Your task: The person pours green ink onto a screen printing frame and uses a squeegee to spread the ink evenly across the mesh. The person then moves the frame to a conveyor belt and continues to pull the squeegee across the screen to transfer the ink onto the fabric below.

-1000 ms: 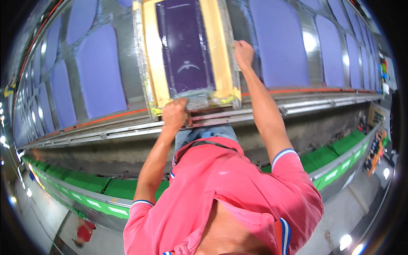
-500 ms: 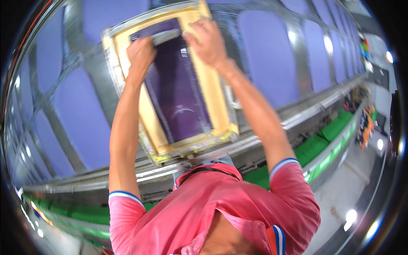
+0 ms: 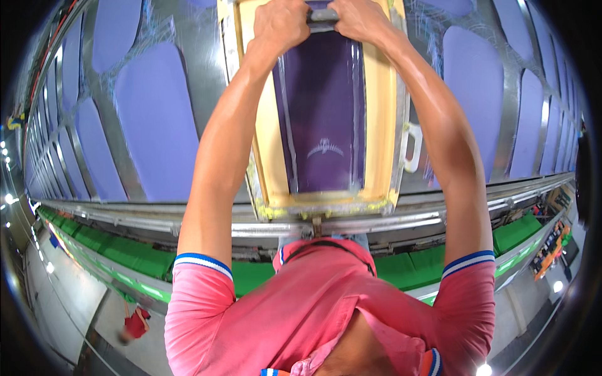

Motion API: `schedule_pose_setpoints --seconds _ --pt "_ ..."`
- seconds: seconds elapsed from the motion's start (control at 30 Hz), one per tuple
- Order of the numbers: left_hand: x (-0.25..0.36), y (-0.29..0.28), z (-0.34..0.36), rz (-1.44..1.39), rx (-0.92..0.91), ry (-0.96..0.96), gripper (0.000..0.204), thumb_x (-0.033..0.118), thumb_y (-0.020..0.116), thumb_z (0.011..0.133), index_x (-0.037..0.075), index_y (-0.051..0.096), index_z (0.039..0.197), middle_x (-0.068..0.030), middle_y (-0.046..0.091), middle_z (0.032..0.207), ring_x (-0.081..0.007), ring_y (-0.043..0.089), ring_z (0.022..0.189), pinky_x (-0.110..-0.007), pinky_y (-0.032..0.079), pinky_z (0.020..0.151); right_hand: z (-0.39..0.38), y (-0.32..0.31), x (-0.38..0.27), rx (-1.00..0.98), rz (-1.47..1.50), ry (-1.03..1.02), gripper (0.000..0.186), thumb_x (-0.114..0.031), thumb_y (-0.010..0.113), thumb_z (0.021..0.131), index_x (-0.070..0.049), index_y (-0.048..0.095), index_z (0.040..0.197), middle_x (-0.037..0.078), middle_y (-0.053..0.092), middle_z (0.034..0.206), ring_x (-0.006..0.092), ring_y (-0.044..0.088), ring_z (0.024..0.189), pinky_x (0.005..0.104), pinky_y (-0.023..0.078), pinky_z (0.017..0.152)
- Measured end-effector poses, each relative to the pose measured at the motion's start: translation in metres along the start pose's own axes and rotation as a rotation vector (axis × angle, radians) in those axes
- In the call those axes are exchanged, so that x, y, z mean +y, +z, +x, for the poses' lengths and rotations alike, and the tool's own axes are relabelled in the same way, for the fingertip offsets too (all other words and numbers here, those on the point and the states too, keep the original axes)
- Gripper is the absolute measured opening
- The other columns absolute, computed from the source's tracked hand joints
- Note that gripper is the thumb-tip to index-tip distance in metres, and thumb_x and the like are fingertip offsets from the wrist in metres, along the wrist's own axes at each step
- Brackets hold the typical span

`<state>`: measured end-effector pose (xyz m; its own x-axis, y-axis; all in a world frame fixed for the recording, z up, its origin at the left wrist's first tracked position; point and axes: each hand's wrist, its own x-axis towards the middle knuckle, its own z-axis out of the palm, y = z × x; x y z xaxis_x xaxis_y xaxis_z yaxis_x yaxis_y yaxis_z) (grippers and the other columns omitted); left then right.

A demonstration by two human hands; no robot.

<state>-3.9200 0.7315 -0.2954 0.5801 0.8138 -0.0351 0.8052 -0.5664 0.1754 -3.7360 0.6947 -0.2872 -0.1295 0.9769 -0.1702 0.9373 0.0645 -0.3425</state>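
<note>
A screen-printing frame (image 3: 382, 156) with yellow borders and a dark purple middle (image 3: 320, 94) lies before me, with a small pale motif near its lower part. At its far end, my left hand (image 3: 279, 24) and my right hand (image 3: 357, 21) are closed round the two ends of a grey squeegee (image 3: 322, 16). My forearms reach up along either side of the frame. A white loop handle (image 3: 412, 147) juts from the right edge of the frame.
Rows of lavender fabric pieces (image 3: 157, 125) lie on the long metal table. Metal rails (image 3: 414, 219) run along its near edge, above green padded strips (image 3: 125, 244). A person in red (image 3: 137, 323) is far off at lower left, and coloured items (image 3: 545, 257) sit at far right.
My left hand has moved from the frame's near end, and my right from its right rail, to the far end; both now grip the squeegee. The view has shifted with my head.
</note>
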Motion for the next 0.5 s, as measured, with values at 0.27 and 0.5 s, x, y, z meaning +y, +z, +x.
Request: schedule_pose_setpoints --seconds 0.27,0.5 --pt "0.097 -0.005 -0.253 -0.202 -0.191 -0.017 0.029 0.003 0.064 0.070 0.012 0.076 0.095 -0.0162 0.072 0.079 -0.0356 0.071 0.074 -0.046 0.057 0.065 -0.256 0.070 -0.078 0.028 0.029 -0.239 0.005 -0.007 0.062 0.076 -0.007 0.067 0.079 0.008 0.062 0.085 0.0264 0.059 0.093 0.0451 0.047 0.087" --pt "0.121 0.000 -0.337 -0.290 -0.232 -0.035 0.023 0.003 0.065 0.067 0.010 0.076 0.086 -0.0190 0.071 0.077 -0.0381 0.071 0.074 -0.048 0.057 0.066 -0.347 0.088 -0.120 0.001 0.174 -0.165 0.008 -0.008 0.064 0.071 -0.004 0.069 0.077 0.011 0.065 0.086 0.0296 0.061 0.097 0.0503 0.049 0.092"
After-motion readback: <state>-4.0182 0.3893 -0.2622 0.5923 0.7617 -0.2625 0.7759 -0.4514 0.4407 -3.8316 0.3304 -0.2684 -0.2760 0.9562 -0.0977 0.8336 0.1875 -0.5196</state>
